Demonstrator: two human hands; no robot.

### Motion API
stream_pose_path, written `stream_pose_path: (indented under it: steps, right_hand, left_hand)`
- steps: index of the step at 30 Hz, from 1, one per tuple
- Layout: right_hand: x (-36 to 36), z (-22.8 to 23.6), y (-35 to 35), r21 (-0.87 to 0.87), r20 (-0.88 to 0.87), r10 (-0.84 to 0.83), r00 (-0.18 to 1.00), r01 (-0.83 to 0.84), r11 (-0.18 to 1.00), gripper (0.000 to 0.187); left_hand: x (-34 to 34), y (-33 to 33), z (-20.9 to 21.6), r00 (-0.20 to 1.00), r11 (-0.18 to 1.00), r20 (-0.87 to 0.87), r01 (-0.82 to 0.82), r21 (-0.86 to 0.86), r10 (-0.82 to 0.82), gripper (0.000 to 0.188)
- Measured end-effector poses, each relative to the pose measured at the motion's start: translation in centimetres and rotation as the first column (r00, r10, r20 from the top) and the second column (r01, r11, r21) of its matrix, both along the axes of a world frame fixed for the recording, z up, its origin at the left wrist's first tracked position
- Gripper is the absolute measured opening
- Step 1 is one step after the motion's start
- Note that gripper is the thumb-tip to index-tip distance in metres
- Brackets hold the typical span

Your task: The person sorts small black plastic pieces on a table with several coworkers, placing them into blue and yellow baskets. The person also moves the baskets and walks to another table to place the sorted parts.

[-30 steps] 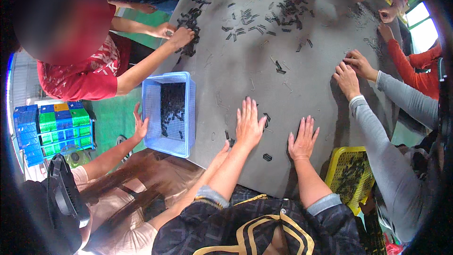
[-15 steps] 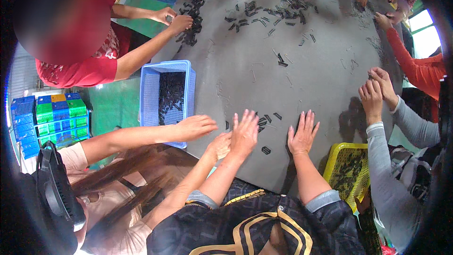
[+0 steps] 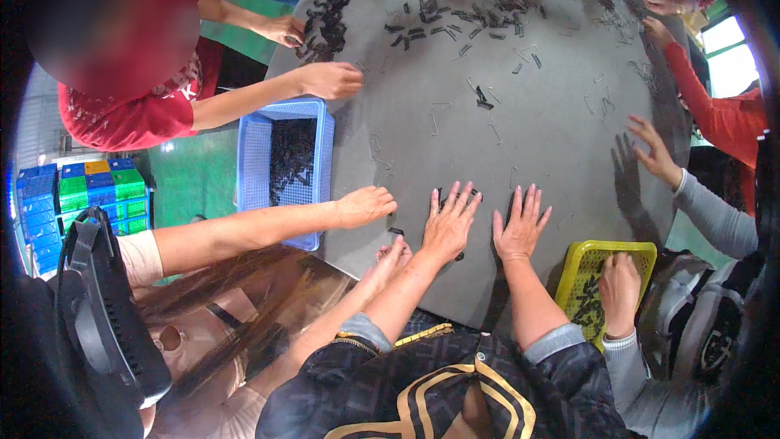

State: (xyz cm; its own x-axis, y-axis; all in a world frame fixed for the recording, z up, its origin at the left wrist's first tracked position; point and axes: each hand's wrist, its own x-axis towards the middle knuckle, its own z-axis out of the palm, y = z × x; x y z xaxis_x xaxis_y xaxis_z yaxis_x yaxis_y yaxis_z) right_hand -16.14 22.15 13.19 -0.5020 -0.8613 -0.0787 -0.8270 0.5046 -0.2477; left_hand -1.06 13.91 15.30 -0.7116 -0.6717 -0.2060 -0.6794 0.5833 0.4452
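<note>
My left hand (image 3: 449, 226) lies palm down with fingers spread on the grey table (image 3: 422, 162), over a few small black pieces that it mostly hides. Beside it my right hand (image 3: 521, 228) rests flat, fingers stretched out, holding nothing. Close to my left hand, a co-worker's hand pinches a small black clip-like piece (image 3: 396, 232). Farther off on the table are two small black pieces (image 3: 484, 99) near some thin bent wire bits (image 3: 435, 123).
A blue basket (image 3: 325, 154) of black pieces stands at the left edge, a yellow basket (image 3: 646, 256) at the right. A pile of black pieces (image 3: 325, 28) lies far left, with more scattered pieces (image 3: 496, 8) at the far middle. Several co-workers' arms reach over the table.
My left hand has slid right onto the black pieces; my right hand has barely moved. The grey-sleeved co-worker's one hand has gone to the yellow basket. The red-shirted co-worker's arm extends farther right.
</note>
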Motion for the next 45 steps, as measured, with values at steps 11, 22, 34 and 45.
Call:
stream_pose_path:
  steps: [11,22,34,45]
  right_hand:
    - [-0.3,-2.3,0.7,-0.162,-0.014,-0.107,0.994,0.103,0.981,0.065]
    - [-0.7,-0.5,1.0,-0.196,0.068,0.333,0.94,-0.315,0.929,0.065]
    - [-0.3,0.2,0.6,-0.033,-0.023,0.026,0.999,-0.027,0.999,0.072]
    - [0.3,0.1,0.4,-0.012,-0.06,0.007,0.998,-0.008,1.0,0.07]
  left_hand:
    - [2.6,0.6,1.4,0.903,0.936,-0.246,-0.335,0.109,0.352,0.06]
    - [-0.2,-15.9,-6.2,0.7,0.659,-0.025,-0.683,-0.316,0.714,0.072]
    - [-3.2,-6.5,-0.6,0.75,0.833,-0.412,-0.551,0.041,0.517,0.056]
    - [3.3,-8.6,-4.0,0.281,0.267,-0.029,-0.935,-0.234,0.959,0.069]
